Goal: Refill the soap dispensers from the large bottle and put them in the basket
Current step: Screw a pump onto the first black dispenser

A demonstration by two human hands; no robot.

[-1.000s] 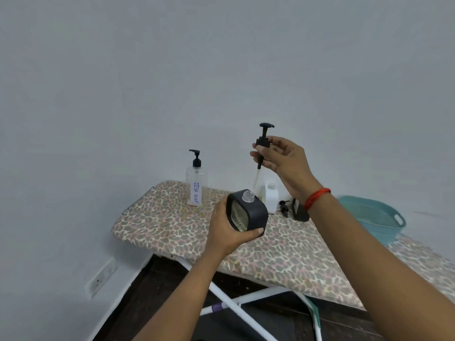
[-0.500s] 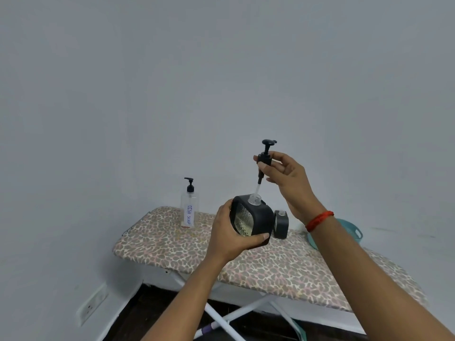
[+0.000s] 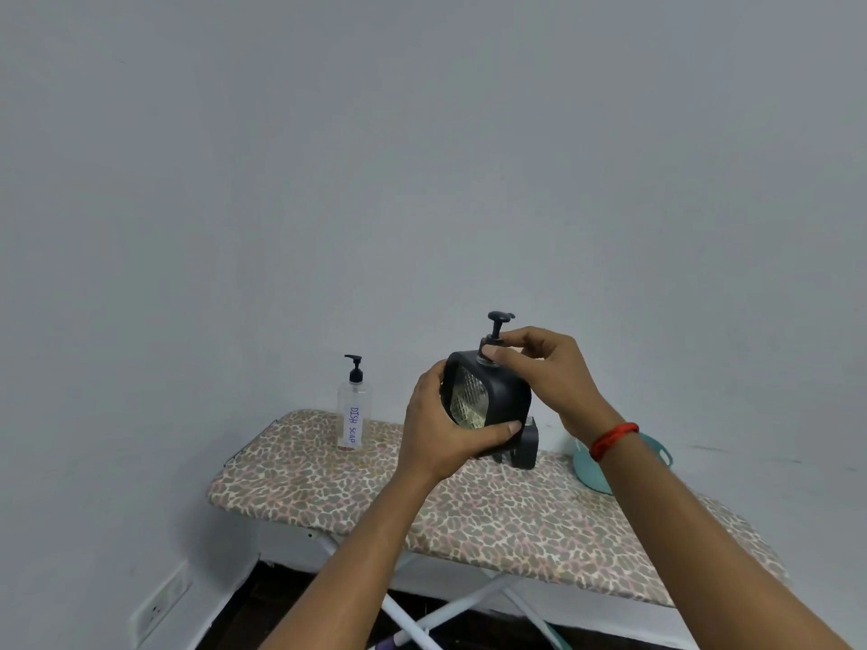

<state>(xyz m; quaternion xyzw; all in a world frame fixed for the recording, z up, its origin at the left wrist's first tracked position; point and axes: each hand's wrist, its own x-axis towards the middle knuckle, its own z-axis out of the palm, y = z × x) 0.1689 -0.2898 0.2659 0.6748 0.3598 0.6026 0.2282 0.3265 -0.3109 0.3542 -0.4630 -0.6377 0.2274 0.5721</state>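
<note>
My left hand (image 3: 438,426) grips a black square soap dispenser (image 3: 488,401) with a ribbed clear window, held up above the ironing board (image 3: 469,504). My right hand (image 3: 549,377) pinches the collar of the black pump (image 3: 498,330), which sits in the dispenser's neck. A clear pump bottle labelled DISH SOAP (image 3: 353,408) stands upright at the board's back left. A second black dispenser (image 3: 525,445) stands on the board behind my left hand, partly hidden. The teal basket (image 3: 593,471) rests at the back right, mostly covered by my right forearm. The large bottle is hidden.
The board has a leopard-print cover and white crossed legs (image 3: 450,616) over a dark floor. A plain grey wall runs behind and to the left, with a white socket (image 3: 159,607) low on it.
My right hand has lowered the pump so that its tube has gone down into the dispenser and its collar meets the neck. The camera has tilted upward.
</note>
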